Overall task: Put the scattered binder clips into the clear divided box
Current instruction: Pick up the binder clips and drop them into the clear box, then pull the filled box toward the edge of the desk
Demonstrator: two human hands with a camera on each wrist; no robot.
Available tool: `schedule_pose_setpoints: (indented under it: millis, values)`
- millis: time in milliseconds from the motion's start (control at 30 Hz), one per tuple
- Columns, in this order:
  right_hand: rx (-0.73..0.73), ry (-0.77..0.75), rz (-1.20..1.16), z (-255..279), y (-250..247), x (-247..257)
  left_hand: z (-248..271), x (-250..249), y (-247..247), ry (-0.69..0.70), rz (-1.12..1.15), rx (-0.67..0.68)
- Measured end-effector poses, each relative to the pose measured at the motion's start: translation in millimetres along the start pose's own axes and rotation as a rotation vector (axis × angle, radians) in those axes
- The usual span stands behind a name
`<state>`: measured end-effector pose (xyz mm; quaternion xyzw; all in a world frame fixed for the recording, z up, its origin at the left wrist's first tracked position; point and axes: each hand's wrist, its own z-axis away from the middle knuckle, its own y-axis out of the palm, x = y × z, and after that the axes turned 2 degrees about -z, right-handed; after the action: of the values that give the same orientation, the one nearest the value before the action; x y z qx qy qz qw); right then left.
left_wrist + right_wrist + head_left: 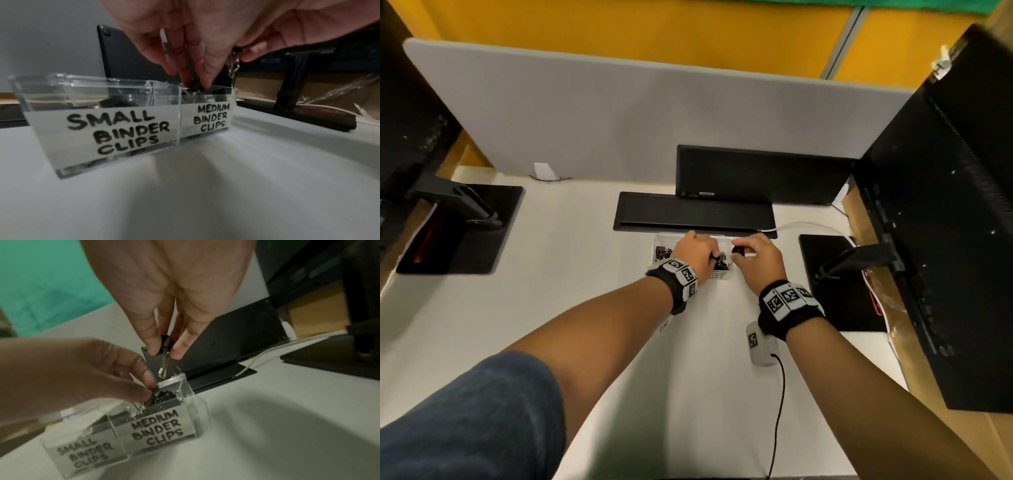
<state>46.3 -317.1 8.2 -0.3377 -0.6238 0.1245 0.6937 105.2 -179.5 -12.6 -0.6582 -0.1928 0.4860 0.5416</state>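
The clear divided box [107,91] stands on the white desk, with one cell labelled SMALL BINDER CLIPS [119,131] and the other MEDIUM BINDER CLIPS [158,428]. Black clips lie in both cells. My left hand [197,81] reaches down into the medium cell and pinches a black binder clip [195,86], while a silver wire handle [233,66] hangs by the thumb. My right hand [164,352] hovers above that cell's back edge and pinches another black binder clip [165,342], its wire handles hanging down. In the head view both hands [697,253] [738,250] are over the box [659,241].
A flat black panel [695,214] lies just behind the box. A monitor base [839,281] and large monitor [945,205] stand to the right, another stand [458,226] to the left. A grey partition [619,113] closes the back. A small white device with a cable [758,346] lies near my right wrist.
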Motion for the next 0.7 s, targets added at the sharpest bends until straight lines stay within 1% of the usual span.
schedule_pose_setpoints:
  millis: [100,233,300,367,467,533,600,633,700]
  values:
    - [0.097,-0.06,0.074,-14,10,2,-2,6,4,-0.006,-0.045,-0.021]
    - [0.202,-0.114,0.192,-27,23,4,-3,10,6,0.021,-0.109,-0.004]
    - [0.275,-0.121,0.29,-29,28,2,-1,13,4,-0.017,-0.081,-0.038]
    - [0.332,-0.131,0.36,-29,33,-1,1,21,-2,-0.126,-0.004,-0.106]
    - [0.395,-0.184,0.403,-29,36,-5,2,39,-14,-0.352,0.119,-0.213]
    - [0.439,-0.205,0.415,-31,36,-8,3,51,-20,-0.5,0.185,-0.25]
    - [0.458,-0.2,0.377,-31,36,-10,5,60,-23,-0.632,0.303,-0.231]
    - [0.441,-0.195,0.346,-31,35,-12,5,63,-24,-0.677,0.373,-0.208]
    - [0.335,-0.188,0.256,-33,31,-16,6,66,-25,-0.726,0.47,-0.159]
